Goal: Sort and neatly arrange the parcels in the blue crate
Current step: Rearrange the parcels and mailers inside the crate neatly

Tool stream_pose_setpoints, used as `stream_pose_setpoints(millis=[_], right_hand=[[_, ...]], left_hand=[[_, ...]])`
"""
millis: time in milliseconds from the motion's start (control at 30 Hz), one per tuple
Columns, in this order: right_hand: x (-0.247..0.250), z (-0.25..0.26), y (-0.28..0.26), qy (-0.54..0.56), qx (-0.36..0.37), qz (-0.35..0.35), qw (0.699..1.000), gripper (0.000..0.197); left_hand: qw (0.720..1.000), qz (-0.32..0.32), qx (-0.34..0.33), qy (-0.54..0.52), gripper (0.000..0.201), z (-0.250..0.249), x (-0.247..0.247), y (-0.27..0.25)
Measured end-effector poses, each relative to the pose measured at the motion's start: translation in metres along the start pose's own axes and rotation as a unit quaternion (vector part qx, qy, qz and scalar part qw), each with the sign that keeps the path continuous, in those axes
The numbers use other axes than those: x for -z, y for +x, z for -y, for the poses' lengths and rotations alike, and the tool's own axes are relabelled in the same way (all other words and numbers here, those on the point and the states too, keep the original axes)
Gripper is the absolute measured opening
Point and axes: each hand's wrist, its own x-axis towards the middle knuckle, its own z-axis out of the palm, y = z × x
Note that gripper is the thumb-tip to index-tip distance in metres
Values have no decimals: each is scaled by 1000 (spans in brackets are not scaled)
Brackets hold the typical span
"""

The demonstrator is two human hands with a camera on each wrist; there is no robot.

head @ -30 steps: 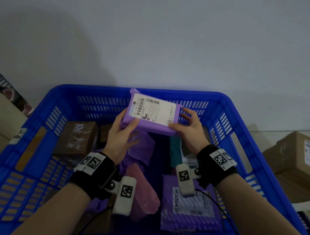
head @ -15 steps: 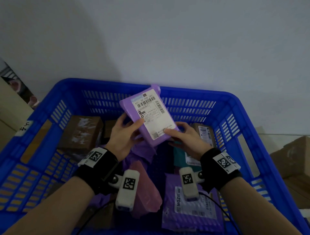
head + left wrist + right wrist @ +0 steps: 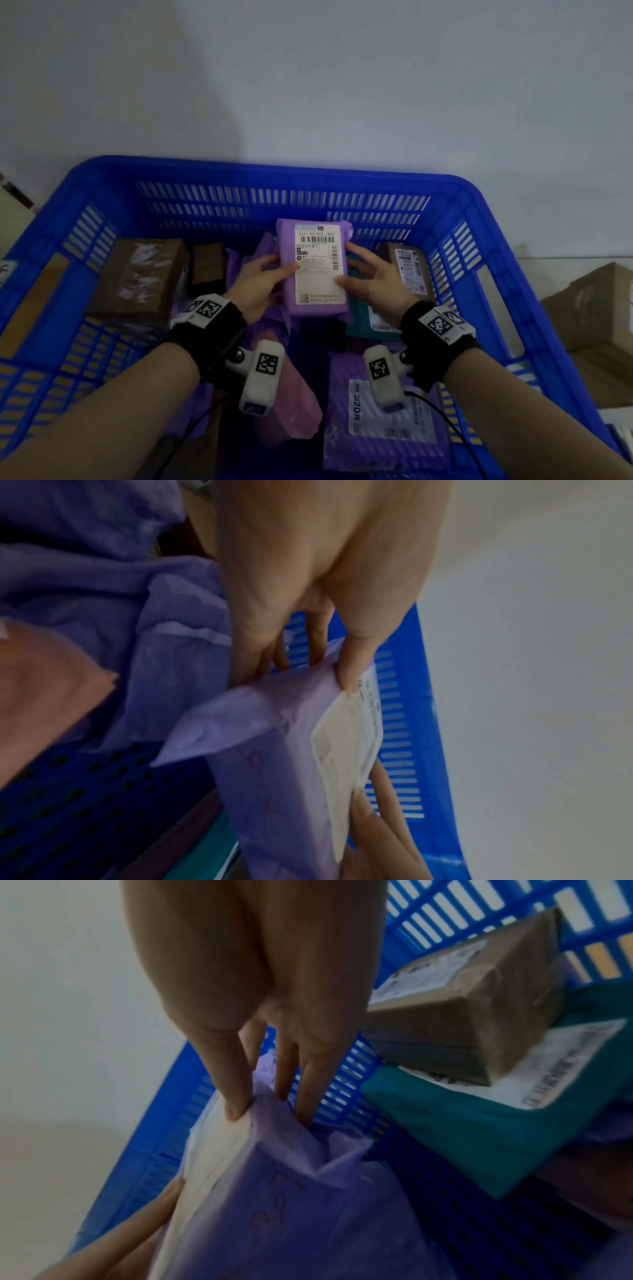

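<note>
A purple bagged parcel [image 3: 317, 270] with a white shipping label faces up, lengthwise, near the far wall of the blue crate [image 3: 274, 178]. My left hand [image 3: 262, 286] grips its left edge, thumb on the label and fingers underneath. My right hand [image 3: 368, 279] grips its right edge the same way. The left wrist view shows the parcel [image 3: 274, 750] pinched by my left hand [image 3: 308, 647]. In the right wrist view my right hand [image 3: 267, 1069] pinches the parcel [image 3: 291, 1191] above the crate floor.
Inside the crate lie a large brown box [image 3: 140, 274] at left, a small brown box [image 3: 207, 262], a labelled brown box [image 3: 409, 270] at right, a teal bag [image 3: 368, 318], a pink bag [image 3: 291, 397] and a purple labelled bag [image 3: 383, 414]. Cardboard boxes [image 3: 596, 308] stand outside at right.
Both hands turned the purple parcel from crosswise to lengthwise and lowered it toward the crate's middle back. The grip stayed on both sides.
</note>
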Motion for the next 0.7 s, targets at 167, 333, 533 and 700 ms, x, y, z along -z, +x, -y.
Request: stream_pose_setpoints(millis=[167,333,533,700], right_hand=[[0,-32,20,-12,-51,-55,997,70],[-5,-50,37,-64,-59,-76,993,66],[-5,-65,46,-164,-44,-59,984,72],[-9,-70,58,-239,-50,-48,969,67]], left_hand=[[991,-30,44,121,24,19,-5,21],[970,-82,42,226,33,31,-11,33],[960,-87,86,251,25,44,-18,44],[955,-103,111,254,16,50,-20,47]])
